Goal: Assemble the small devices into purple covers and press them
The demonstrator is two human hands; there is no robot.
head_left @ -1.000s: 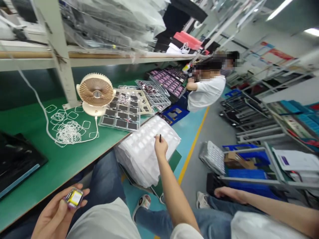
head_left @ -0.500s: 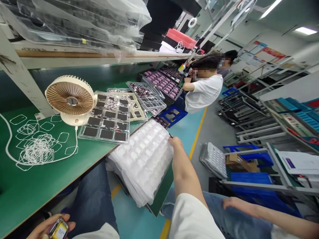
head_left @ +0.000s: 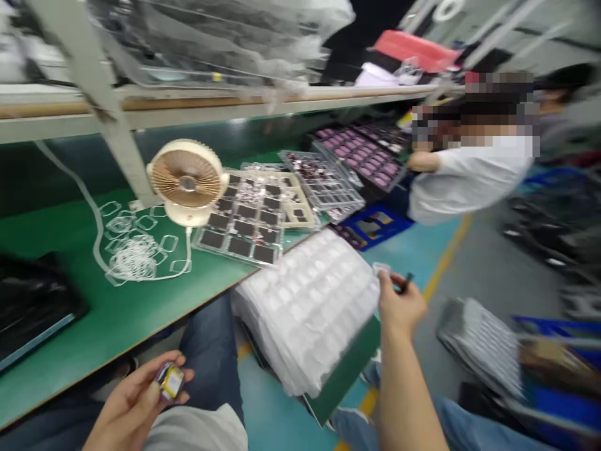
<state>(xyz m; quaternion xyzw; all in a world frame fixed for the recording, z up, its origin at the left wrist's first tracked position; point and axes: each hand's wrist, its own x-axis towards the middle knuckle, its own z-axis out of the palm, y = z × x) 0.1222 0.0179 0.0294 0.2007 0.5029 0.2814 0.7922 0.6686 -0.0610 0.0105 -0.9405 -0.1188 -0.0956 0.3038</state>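
My left hand, low in the view, is closed around a small electronic device with a purple case and a yellow-edged white part inside. My right hand is off the right edge of a stack of white moulded trays. Between its thumb and finger it pinches a small pale flat piece, too blurred to name. A thin dark tool also sticks out of this hand; its kind is unclear. The trays stand on a green board beside the bench.
On the green bench stand a cream fan, a pile of thin white frames and clear trays of dark squares. A black item lies at left. A co-worker sits beyond a blue crate.
The view has swung left. My right hand has come away from the tray stack's edge, now with a pale piece in its fingers. My left hand with the device is further into view.
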